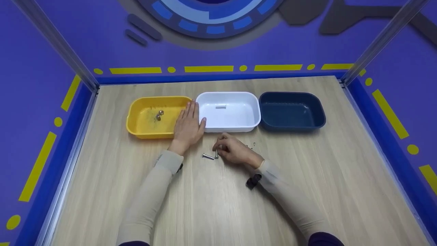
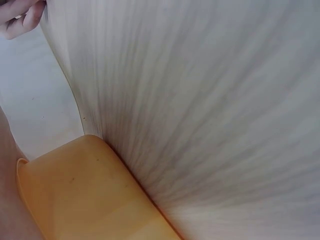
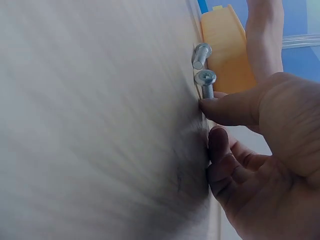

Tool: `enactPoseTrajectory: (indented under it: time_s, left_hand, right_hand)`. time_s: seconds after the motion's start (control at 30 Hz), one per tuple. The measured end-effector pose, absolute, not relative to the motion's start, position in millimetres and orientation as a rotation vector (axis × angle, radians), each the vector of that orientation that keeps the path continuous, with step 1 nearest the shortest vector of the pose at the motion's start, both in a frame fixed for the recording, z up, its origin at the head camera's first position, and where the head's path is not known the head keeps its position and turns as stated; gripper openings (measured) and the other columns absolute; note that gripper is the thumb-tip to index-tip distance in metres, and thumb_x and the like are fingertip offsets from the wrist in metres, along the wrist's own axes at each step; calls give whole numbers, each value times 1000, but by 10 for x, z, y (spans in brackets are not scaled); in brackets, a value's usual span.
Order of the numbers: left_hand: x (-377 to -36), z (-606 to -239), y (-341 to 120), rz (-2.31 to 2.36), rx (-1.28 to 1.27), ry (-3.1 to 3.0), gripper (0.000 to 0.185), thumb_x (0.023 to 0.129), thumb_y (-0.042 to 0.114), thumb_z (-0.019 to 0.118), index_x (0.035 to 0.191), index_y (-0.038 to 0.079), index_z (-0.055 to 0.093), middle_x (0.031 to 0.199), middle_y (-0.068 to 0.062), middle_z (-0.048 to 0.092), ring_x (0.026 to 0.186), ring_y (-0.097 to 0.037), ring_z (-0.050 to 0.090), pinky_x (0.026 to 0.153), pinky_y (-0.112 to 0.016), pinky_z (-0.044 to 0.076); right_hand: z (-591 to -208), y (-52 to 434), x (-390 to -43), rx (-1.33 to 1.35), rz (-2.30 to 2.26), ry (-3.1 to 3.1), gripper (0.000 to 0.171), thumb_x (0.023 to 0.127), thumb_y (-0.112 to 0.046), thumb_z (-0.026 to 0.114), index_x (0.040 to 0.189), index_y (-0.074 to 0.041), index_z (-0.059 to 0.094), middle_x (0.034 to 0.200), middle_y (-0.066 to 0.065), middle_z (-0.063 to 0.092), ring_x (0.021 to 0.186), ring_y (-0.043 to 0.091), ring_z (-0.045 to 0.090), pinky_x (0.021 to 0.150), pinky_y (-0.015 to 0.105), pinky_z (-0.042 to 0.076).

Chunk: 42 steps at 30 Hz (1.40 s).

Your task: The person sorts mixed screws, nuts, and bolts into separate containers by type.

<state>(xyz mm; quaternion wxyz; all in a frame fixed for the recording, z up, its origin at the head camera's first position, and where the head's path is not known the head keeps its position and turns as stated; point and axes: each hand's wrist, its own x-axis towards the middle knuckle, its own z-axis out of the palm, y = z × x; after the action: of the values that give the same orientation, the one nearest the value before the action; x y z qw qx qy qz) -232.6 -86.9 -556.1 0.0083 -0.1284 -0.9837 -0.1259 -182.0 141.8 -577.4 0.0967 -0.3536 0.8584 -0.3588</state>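
The right hand (image 1: 235, 150) is at the pick-up step: thumb and fingers curl around one bolt (image 3: 206, 82) on the desk (image 1: 218, 205), its grip nearly closed on the shank, just in front of the white tray (image 1: 251, 128). A second bolt (image 1: 207, 156) lies touching or just beside it. The left hand (image 1: 188, 124) rests flat with straight fingers on the yellow tray (image 1: 136, 131), holding nothing. Next, I judge, comes a clean lift without nudging the neighbouring bolt.
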Motion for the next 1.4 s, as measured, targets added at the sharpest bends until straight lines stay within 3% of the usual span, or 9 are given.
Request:
enactPoseTrajectory:
  time_s: [0.43,0.7,1.17,1.4]
  left_hand:
    - [-2326,-5562,-870,-407,-407,-3057,75,114,48,25,170,0,14,180,-17,12,167,-34,11,137,-50,16]
    - [-2326,-5567,-864,-416,-405,-3057,76,113,49,27,170,-1,15,180,-18,13,167,-33,10,136,-50,17]
    - [-2320,-5553,-862,-407,-412,-3058,75,114,48,26,170,-1,14,180,-18,12,167,-34,10,137,-50,15]
    - [-2317,-5547,-860,-405,-406,-3057,75,114,48,26,170,0,14,180,-18,12,167,-34,10,137,-50,16]
  right_hand:
    - [-5763,1508,-1818,-1003,-1064,2553,16,94,1,72,108,-2,80,108,14,64,93,23,60,79,27,49]
    - [-5807,1530,-1827,-911,-1156,2521,8,93,-2,79,101,-5,81,98,8,65,87,14,59,74,20,48]
    - [-5841,1543,-1824,-903,-1189,2528,5,97,-6,77,99,-2,79,98,9,66,89,15,58,75,21,48]
    - [-5777,1554,-1816,-908,-1167,2512,6,99,-8,76,101,-4,79,102,8,68,96,17,61,82,26,51]
